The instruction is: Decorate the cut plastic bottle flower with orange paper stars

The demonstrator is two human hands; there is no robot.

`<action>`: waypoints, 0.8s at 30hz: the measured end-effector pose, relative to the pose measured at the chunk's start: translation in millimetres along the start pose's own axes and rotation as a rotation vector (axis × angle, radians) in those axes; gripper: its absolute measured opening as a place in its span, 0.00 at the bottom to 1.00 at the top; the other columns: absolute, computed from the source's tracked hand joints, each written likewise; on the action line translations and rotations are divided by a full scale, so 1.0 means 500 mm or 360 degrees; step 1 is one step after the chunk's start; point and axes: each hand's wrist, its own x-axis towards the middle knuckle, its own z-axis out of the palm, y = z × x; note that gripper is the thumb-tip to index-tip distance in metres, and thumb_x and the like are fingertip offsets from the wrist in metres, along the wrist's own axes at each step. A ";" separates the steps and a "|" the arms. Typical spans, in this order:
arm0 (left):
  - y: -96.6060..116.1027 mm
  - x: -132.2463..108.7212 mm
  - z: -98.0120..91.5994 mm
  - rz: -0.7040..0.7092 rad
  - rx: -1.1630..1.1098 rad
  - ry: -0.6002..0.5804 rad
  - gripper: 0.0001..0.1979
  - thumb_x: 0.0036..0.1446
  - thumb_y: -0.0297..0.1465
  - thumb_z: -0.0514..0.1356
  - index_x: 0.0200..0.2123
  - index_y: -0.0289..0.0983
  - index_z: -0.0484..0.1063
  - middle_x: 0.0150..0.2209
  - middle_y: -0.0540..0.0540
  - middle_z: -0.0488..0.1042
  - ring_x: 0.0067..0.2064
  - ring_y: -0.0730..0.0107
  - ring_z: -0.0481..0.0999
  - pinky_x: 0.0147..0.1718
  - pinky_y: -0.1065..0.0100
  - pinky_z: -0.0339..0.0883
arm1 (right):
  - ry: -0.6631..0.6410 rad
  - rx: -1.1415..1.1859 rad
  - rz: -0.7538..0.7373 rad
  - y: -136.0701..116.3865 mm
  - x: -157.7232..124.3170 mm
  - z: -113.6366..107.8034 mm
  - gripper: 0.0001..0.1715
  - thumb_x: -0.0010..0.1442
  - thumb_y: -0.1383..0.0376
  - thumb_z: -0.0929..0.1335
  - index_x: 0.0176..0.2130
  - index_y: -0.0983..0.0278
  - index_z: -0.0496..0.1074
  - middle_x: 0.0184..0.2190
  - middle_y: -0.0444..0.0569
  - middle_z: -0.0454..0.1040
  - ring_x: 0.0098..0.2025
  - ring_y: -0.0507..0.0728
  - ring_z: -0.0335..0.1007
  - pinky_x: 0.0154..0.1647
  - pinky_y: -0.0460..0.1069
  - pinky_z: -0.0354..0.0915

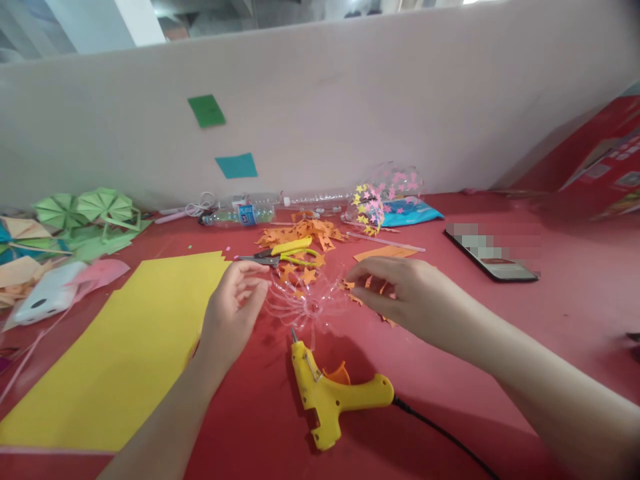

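Right hand (400,290) half-open and empty, left hand (234,305) curled, touching one clear plastic flower (306,303), one glue gun (334,397), red table (560,333), white partition (350,100)

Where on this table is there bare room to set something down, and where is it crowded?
Bare red table lies between the phone and right hand, also between the yellow sheet and glue gun. Crowded: scissors and orange cutouts behind the clear plastic piece.

A craft workspace: red table (550,320) strewn with paper (125,347), scissors (287,255), glue gun (335,393), partition (350,100) behind.
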 end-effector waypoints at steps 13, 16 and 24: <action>0.039 -0.035 0.012 0.0799 0.0487 0.0056 0.05 0.59 0.24 0.55 0.36 0.39 0.68 0.38 0.47 0.72 0.42 0.68 0.73 0.44 0.66 0.66 | 0.0303 -0.0259 -0.0622 -0.011 0.004 0.056 0.10 0.62 0.69 0.63 0.34 0.66 0.73 0.35 0.54 0.70 0.38 0.59 0.60 0.39 0.54 0.63; 0.039 -0.036 0.013 0.0799 0.0483 0.0058 0.05 0.59 0.23 0.55 0.35 0.38 0.69 0.38 0.47 0.72 0.42 0.68 0.73 0.44 0.66 0.66 | 0.0331 -0.0262 -0.0627 -0.015 0.002 0.066 0.09 0.62 0.68 0.64 0.36 0.65 0.74 0.39 0.55 0.70 0.41 0.60 0.60 0.42 0.56 0.63; 0.038 -0.036 0.008 0.0803 0.0454 0.0048 0.06 0.59 0.23 0.54 0.35 0.38 0.68 0.37 0.47 0.72 0.41 0.69 0.72 0.44 0.67 0.65 | 0.0446 -0.0123 -0.0389 0.010 0.023 -0.007 0.08 0.62 0.67 0.63 0.34 0.64 0.72 0.34 0.50 0.74 0.36 0.56 0.68 0.37 0.51 0.64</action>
